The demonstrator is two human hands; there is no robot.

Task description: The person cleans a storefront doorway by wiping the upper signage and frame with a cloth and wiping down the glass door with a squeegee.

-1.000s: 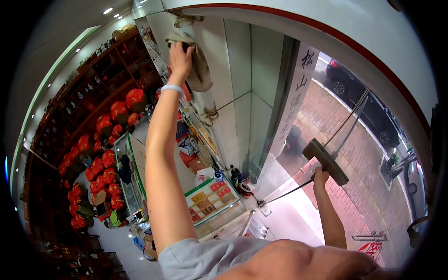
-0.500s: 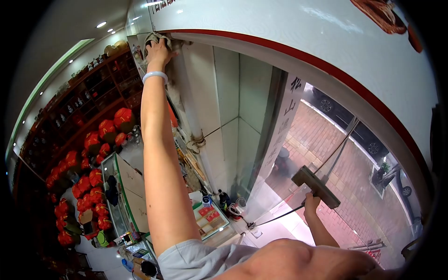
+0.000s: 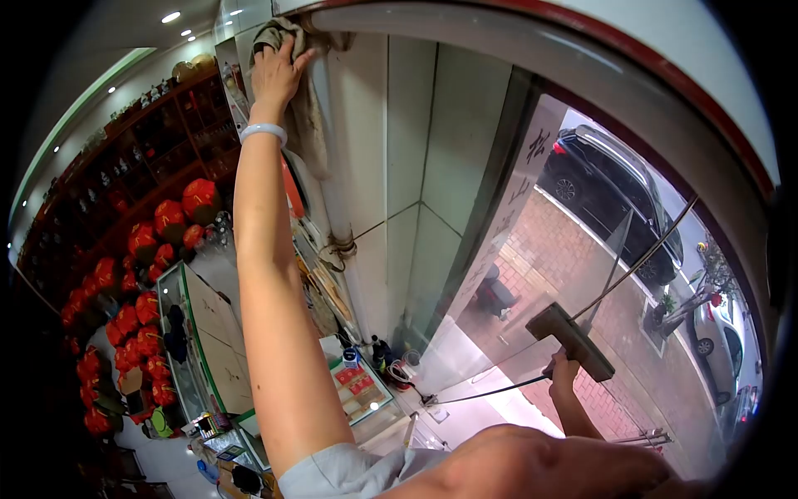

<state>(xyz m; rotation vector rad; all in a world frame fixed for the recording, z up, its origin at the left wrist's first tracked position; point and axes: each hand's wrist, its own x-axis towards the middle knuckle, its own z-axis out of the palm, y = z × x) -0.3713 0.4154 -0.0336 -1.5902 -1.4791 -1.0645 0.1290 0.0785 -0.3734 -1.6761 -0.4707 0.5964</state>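
High at the upper left, my left hand (image 3: 276, 73) presses a grey-beige cloth (image 3: 312, 133) against the top of a pale pipe and wall; the cloth hangs down beside the wrist, which wears a pale bangle (image 3: 264, 130). My right hand (image 3: 564, 370), low on the right, is closed round the handle of a brown, block-headed tool (image 3: 572, 340) by the glass. A thin rod rises from the tool's head toward the upper right, and a dark cord runs left from near the hand.
Glass display cases (image 3: 199, 341) stand below left, with many red jars (image 3: 125, 320) beyond them. Dark shelves (image 3: 125, 166) line the far left. A rope knot (image 3: 339, 249) circles the pipe. Through the glass, a dark car (image 3: 615, 187) and brick paving (image 3: 532, 258) show.
My left hand has shifted left and up with the cloth, which was bunched and now hangs lower again. The view has turned. My right hand still holds the tool.
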